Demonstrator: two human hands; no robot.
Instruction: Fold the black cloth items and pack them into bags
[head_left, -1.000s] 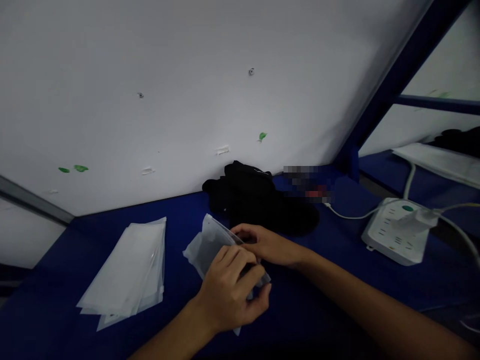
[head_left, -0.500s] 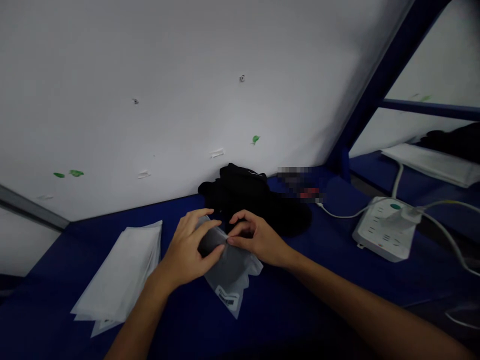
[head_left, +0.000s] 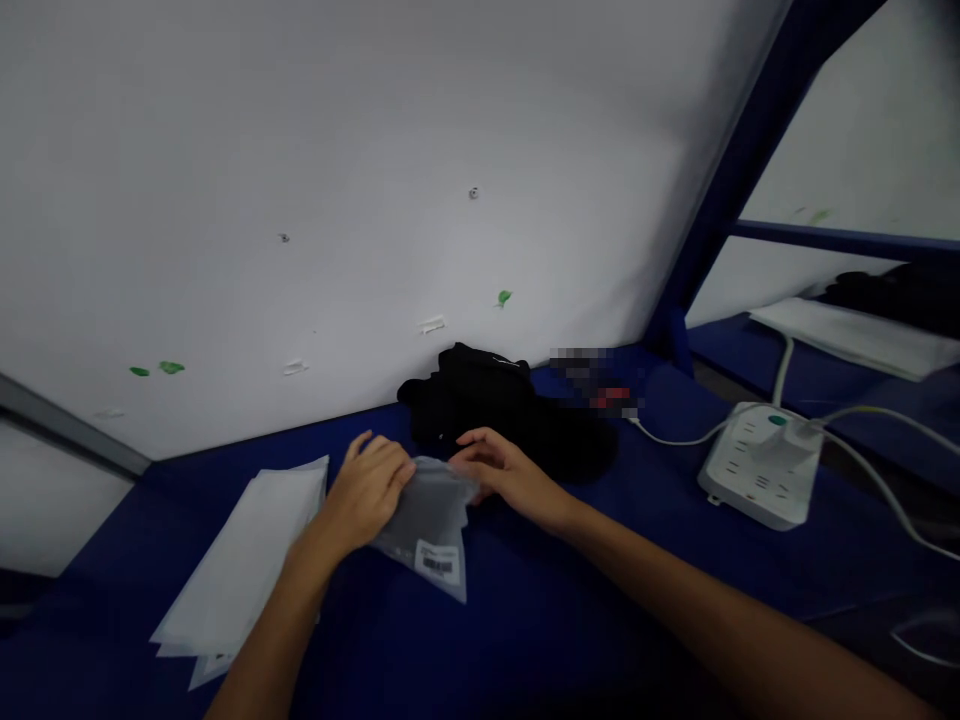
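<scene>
A frosted plastic bag (head_left: 429,525) with dark contents and a barcode label lies on the blue table (head_left: 570,600). My left hand (head_left: 367,488) grips its upper left edge. My right hand (head_left: 502,475) pinches its upper right corner. Both hands hold the bag's top edge, close together. Just behind them sits a pile of black cloth (head_left: 499,410).
A stack of empty frosted bags (head_left: 244,565) lies to the left. A white power strip (head_left: 761,465) with a plug and cables sits at the right. A white wall rises behind, a blue frame post (head_left: 720,190) stands at the right, with another shelf beyond it.
My left hand moved from the bag's lower end up to its top left edge. The bag turned and settled flatter on the table, label facing up. The view shifted slightly downward.
</scene>
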